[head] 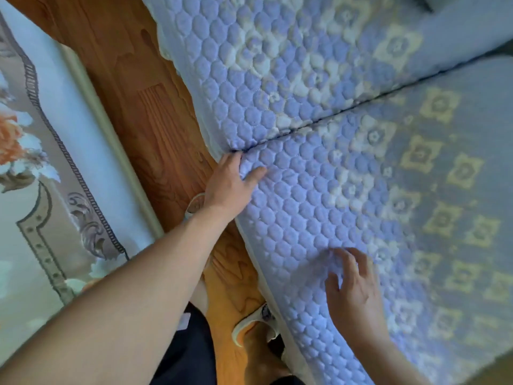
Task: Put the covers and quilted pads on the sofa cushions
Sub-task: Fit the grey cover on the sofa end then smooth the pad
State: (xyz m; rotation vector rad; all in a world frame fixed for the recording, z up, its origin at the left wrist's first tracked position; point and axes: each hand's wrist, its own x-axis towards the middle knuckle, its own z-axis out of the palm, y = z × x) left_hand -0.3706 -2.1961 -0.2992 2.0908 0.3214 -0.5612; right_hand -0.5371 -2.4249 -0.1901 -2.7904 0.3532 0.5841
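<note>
Wooden floor (pixel 155 112) along the sofa's front, a patterned rug (pixel 41 151) beyond it, away from the seam. Two sofa cushions side by side, each already under a quilted pad, meeting at a dark seam (pixel 319 122) taken here as the landmark.

Far pad (pixel 249 65): beyond the seam, lying flat, its scalloped edge hanging over the front toward the floor. Looks settled.

Near pad (pixel 319 207): on this side of the seam, spread over its cushion, front edge draped down toward the floor.

Left hand (pixel 230 184): right at the seam's front end, clasped on the near pad's corner, thumb on top and fingers out of sight over the edge. Probably held there to draw the corner snug against the seam and square with its neighbour.

Right hand (pixel 352 284): well back from the seam along the near pad, fingers bent with the tips on the quilting and the cloth slightly bunched under them. Whether pinching or merely pressing, cannot tell. Likely pinning or tugging the pad so it stays put while the corner gets pulled.

Slippered feet (pixel 255 326) on the floor below the near pad's front edge.

Judging by both pads lying in place, close to finished: only aligning and smoothing left.
</note>
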